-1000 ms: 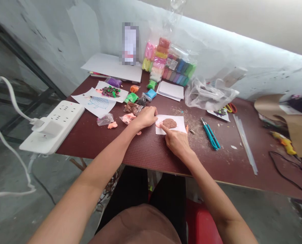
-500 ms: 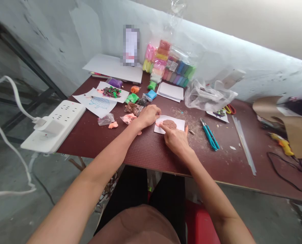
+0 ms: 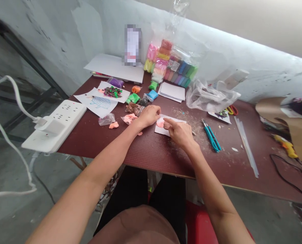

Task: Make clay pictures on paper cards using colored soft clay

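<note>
A small white card [image 3: 158, 130] lies on the table in front of me, carrying a flattened pink clay piece [image 3: 160, 124] at its left and brown clay [image 3: 167, 125] beside that. Most of the brown clay is hidden under my right hand [image 3: 181, 133]. That hand has its index finger stretched out over the clay; its other fingers are curled. Whether the fingertip touches the clay is unclear. My left hand [image 3: 150, 115] is closed, its bent fingertips at the card's upper left corner. Beside my left wrist lies a bag of pink clay [image 3: 129, 118].
Left of my hands are a clay lump [image 3: 113, 125], a turtle-like drawing [image 3: 100, 103] and a power strip [image 3: 54, 127]. A teal utility knife [image 3: 212, 136] and clear sticks [image 3: 246, 147] lie right. Behind are clay packets [image 3: 177, 69], a paper stack [image 3: 171, 92] and a plastic bag [image 3: 212, 95].
My right index finger has drawn back from the pink clay and lifted up and right, over the brown clay, which it now covers more. My left hand stays at the card.
</note>
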`<state>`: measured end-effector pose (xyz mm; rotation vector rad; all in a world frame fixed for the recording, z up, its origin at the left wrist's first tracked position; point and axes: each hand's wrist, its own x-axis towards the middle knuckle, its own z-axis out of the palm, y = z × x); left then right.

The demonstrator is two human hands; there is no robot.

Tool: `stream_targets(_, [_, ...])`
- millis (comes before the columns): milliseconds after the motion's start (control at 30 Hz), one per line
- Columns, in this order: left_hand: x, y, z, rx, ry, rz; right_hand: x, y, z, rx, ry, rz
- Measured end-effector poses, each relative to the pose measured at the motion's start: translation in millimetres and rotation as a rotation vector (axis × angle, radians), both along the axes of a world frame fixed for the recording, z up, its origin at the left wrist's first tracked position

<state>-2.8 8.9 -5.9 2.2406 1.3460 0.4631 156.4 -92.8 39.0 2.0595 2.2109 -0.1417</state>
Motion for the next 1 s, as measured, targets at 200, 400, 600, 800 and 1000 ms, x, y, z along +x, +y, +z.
stream_targets(200, [1.2,-1.2,-0.6,0.004,0.019,0.019,5.2,-8.1,2.6,-0.009,-0.008,0.025])
stream_targets(400, [2.4,-2.5,1.8,-0.012,0.044,0.009,1.8,-24.2,-2.0,-0.058,-0.033,-0.030])
stream_targets(600, [2.7,-3.1,1.8,-0.016,0.055,0.006,-7.3,-26.2,-5.6,-0.090,-0.069,-0.009])
stream_targets(800, [2.6,-5.4,5.7,-0.023,0.073,0.002,-8.2,-27.9,-7.3,-0.079,-0.024,-0.005])
stream_targets(1000, [2.7,-6.1,8.0,-0.041,0.068,-0.006,-8.5,-28.7,-7.6,-0.048,0.014,-0.034])
